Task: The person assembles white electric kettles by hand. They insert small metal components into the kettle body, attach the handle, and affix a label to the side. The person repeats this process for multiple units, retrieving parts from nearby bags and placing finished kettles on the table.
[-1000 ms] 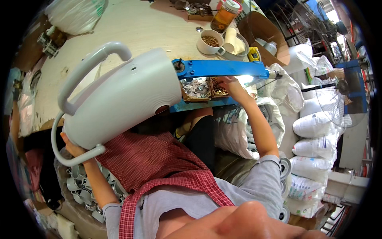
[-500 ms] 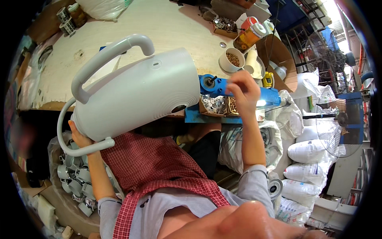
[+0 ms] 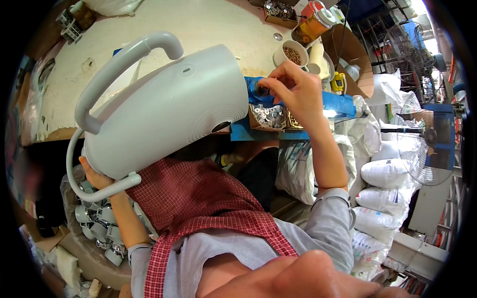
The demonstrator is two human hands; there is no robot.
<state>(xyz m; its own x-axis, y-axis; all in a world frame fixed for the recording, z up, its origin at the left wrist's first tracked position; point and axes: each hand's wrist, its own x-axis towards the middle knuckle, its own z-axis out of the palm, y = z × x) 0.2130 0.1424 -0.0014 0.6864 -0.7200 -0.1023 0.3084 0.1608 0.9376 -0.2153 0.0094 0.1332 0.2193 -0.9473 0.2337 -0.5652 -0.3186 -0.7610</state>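
At the near edge of a pale, scuffed surface (image 3: 213, 25), the left hand (image 3: 95, 175) cups the left end of a grey handled vessel (image 3: 169, 109), likely to bear its weight and aim its right end at the blue arm (image 3: 342, 103). There the right hand (image 3: 295, 92) holds thumb and fingers close together; whether they pinch something is too small to tell. Boxed metal parts (image 3: 268, 116) sit within reach. Farther right stand a fan (image 3: 427, 135) and white sacks (image 3: 385, 171).
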